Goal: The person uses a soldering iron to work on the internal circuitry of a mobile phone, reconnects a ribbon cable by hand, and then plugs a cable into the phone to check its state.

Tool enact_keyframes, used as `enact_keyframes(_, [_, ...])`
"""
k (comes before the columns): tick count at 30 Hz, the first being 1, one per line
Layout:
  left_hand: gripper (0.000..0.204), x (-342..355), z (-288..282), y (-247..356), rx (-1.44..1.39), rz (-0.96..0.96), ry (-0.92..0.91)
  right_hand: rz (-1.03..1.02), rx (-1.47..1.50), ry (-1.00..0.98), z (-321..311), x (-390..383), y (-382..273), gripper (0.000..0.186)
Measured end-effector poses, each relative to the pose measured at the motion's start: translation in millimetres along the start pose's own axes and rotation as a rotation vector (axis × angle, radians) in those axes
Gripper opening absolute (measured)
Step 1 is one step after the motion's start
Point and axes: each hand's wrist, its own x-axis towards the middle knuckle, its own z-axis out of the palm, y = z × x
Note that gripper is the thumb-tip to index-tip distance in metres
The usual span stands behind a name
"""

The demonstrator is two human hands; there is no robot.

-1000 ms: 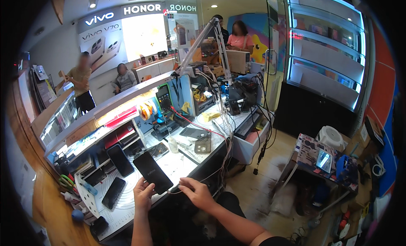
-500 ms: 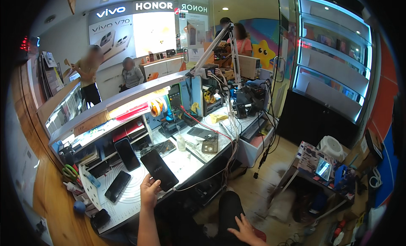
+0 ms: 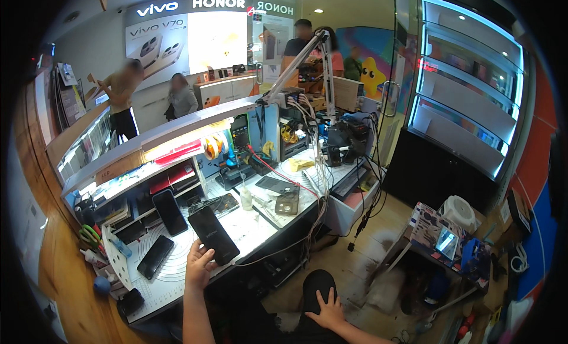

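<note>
My left hand [image 3: 200, 265] grips a black smartphone [image 3: 213, 234] by its lower left edge, tilted above the workbench's front edge. The phone's screen is dark with a small light mark in the middle. A pale cable [image 3: 260, 262] runs to its lower end; whether it is plugged in I cannot tell. On my dark-clothed knee [image 3: 318, 283] rests my right hand [image 3: 326, 309], fingers spread and holding nothing. Two more dark phones, one upright [image 3: 170, 212] and one lying flat [image 3: 155, 257], are left of the held phone. Behind it lies an opened phone [image 3: 220, 205] with bare parts showing.
The bench [image 3: 171, 291] also bears a small clear bottle [image 3: 245, 198], a phone back panel [image 3: 287, 203], a yellow cloth [image 3: 300, 165] and tangled cables [image 3: 322, 184]. Scissors [image 3: 90, 234] stand at the left. A small table [image 3: 421, 230] is on the right. People are beyond the counter.
My right hand has come up from beside my thigh onto my knee. The left hand still holds the phone. Beyond the counter, the grey-clothed person leans differently. The view has shifted slightly.
</note>
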Motion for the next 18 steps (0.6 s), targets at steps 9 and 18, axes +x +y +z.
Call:
enact_keyframes(9, [0.06, -3, 7, 13, 0.067, -0.066, 0.078, -0.008, 0.014, 0.062, 22, 60, 1, 0.102])
enact_keyframes(18, [0.061, -2, 4, 14, 0.054, -0.113, 0.038, -0.76, 0.051, 0.03, 13, 2, 54, 0.065])
